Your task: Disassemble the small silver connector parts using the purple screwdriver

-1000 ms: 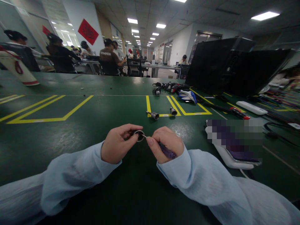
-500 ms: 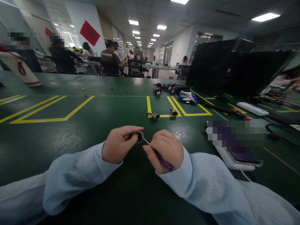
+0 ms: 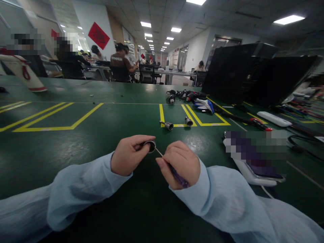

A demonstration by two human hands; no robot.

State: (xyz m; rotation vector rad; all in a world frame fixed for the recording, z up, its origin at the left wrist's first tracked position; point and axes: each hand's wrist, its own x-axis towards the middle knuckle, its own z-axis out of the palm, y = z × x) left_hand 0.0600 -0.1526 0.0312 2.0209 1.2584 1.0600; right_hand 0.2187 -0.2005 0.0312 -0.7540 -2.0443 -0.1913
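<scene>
My left hand is closed around a small round metal part with a dark centre, held just above the green table. My right hand grips a thin purple-handled tool whose metal tip touches the edge of the round part. Both wrists rest near the table in pale blue sleeves.
Two small metal cylinders lie on yellow floor-style lines ahead. Further back lie more dark parts and a white and blue glove. A red-handled tool, a white device and black cases stand right. People sit at far tables.
The tool tip has shifted from pointing straight at the part to slanting up into it, my right hand dropping slightly. The left hand has raised the part a little.
</scene>
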